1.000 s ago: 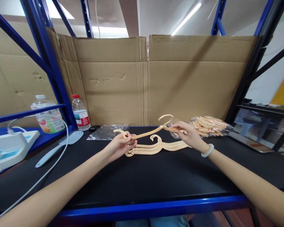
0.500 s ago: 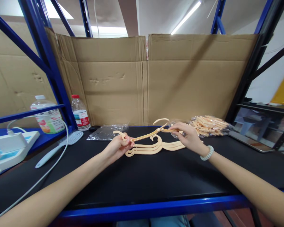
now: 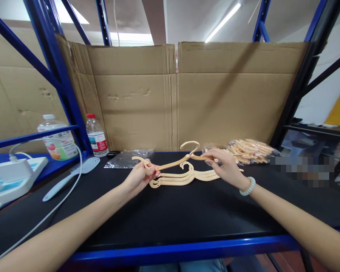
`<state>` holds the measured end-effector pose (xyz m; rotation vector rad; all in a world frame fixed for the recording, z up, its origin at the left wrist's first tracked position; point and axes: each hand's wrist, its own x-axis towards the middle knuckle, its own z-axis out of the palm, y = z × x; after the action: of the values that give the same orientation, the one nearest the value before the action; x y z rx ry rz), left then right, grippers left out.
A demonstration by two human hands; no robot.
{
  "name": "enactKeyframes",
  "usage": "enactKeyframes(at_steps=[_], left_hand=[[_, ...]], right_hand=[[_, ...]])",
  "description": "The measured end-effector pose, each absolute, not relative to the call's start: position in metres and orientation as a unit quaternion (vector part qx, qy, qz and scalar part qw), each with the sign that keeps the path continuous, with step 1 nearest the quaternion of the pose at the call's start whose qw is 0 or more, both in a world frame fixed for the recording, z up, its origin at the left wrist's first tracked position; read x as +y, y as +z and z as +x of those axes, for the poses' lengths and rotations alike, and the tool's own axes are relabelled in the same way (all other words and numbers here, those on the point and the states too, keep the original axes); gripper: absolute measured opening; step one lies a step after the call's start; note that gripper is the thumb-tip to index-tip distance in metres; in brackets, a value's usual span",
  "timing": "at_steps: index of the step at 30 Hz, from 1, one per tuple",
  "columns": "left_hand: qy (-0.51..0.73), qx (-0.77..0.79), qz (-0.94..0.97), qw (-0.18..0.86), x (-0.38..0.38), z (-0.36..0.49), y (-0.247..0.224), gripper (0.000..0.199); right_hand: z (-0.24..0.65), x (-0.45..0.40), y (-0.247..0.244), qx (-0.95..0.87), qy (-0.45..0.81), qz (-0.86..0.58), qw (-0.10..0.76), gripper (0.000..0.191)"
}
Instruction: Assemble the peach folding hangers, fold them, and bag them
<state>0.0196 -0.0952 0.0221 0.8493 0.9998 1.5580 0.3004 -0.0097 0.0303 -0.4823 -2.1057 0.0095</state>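
Cream hanger [image 3: 174, 164] at centre, raised near stacked hangers [image 3: 175, 182], hook [image 3: 190, 142] towards 12 o'clock, long axis roughly 9-to-3, left hand [image 3: 141, 175] pinching its 9-o'clock end, right hand [image 3: 226, 169] its 3-o'clock side, forearms [image 3: 82, 219] from 8 and 4.

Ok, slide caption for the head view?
Left hand and right hand hold a beige hanger near more hangers on a black table.

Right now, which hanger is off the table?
The raised hanger, one side in the left hand, the other in the right hand; the other hangers lie together on the black tabletop.
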Motion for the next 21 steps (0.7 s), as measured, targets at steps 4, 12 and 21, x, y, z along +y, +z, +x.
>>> enactKeyframes(at_steps=[4,12,21], left_hand=[[0.654,0.416,0.368,0.513,-0.0929,0.0165,0.0187,0.030],[0.662,0.411,0.402,0.480,-0.0962,0.0196,0.0181,0.027],[0.684,0.434,0.345,0.474,-0.0916,0.0212,0.0215,0.011]], right_hand=[[0.3003,-0.0084,0.0271,-0.864,0.011,-0.192,0.466,0.015],[0.2968,-0.0083,0.0226,-0.866,0.016,-0.210,0.453,0.017],[0.2985,-0.0067,0.0250,-0.853,-0.032,-0.292,0.432,0.017]])
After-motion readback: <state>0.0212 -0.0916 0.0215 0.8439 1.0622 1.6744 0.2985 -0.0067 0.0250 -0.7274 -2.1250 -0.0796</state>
